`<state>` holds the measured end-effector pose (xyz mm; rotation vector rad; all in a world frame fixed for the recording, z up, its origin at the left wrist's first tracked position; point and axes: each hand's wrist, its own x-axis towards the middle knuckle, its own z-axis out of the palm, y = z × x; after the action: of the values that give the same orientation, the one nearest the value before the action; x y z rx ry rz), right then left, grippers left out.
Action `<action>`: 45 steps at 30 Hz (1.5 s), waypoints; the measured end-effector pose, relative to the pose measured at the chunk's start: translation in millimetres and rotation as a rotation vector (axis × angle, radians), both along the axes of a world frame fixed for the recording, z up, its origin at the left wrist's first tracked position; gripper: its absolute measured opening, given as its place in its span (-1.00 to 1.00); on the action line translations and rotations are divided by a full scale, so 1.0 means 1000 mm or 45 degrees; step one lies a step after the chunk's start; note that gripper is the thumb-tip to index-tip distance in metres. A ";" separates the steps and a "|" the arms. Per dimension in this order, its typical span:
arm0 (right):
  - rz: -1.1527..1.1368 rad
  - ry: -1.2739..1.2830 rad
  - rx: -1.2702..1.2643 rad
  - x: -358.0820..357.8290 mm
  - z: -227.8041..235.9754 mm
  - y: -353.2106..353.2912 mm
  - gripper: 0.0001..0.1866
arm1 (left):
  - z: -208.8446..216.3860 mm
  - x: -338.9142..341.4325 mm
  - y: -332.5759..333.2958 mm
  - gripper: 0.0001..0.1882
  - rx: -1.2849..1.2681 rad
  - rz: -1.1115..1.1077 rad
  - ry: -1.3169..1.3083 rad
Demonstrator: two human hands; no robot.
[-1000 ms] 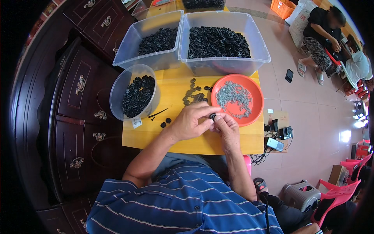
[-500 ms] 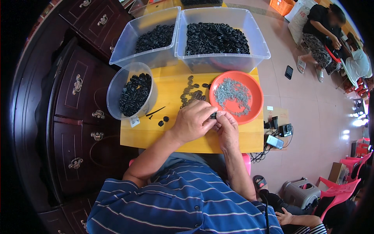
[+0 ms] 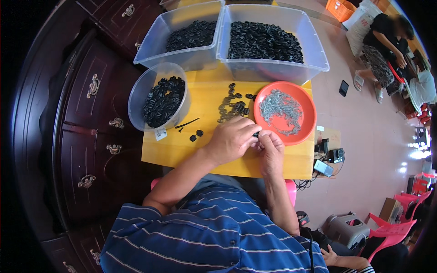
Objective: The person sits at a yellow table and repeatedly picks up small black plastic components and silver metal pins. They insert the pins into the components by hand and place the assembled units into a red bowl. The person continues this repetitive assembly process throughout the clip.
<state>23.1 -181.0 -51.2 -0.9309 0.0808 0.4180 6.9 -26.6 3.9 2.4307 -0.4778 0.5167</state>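
Observation:
Above the near part of the yellow table my left hand and my right hand meet. Between their fingertips sits a small black plastic piece, mostly covered. The left fingers are closed round it, and the right thumb and forefinger pinch its right side; whether a pin is there too is too small to tell. Just beyond, loose black oval pieces lie scattered. A round red-orange dish next to my right hand holds many thin silvery metal pins.
A round clear tub of black pieces stands at left. Two large clear boxes, left and right, hold more. A black strip and two round black pieces lie nearby. Dark drawers flank the table; a person sits far right.
The view has shifted, so the table and its containers appear a little farther right. My hands stay together on the black piece, with only slight finger movement.

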 end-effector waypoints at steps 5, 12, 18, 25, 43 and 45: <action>0.063 -0.107 -0.126 0.000 0.001 -0.004 -0.84 | -0.006 -0.010 0.002 -0.70 -0.104 0.042 -0.101; 0.393 -0.194 -0.418 -0.001 0.010 -0.001 -0.88 | -0.017 -0.052 0.022 -0.75 -0.092 0.194 0.145; 0.447 -0.265 -0.587 -0.003 0.005 0.001 -0.89 | -0.019 -0.085 0.067 -0.73 0.135 0.364 0.335; 0.468 -0.314 -0.660 -0.002 0.003 -0.002 -0.86 | -0.014 -0.073 0.069 -0.67 0.207 0.572 0.206; 0.448 -0.340 -0.581 0.002 -0.003 -0.005 -0.84 | -0.033 -0.015 0.038 -0.93 0.199 0.172 0.092; 0.439 -0.234 -0.387 0.002 0.003 -0.004 -0.82 | -0.024 -0.014 0.032 -0.94 -0.006 0.180 0.056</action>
<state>25.5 -185.3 -48.7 -1.2860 -0.1922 0.6482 -7.0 5.7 -20.2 2.4779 -0.2874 0.5214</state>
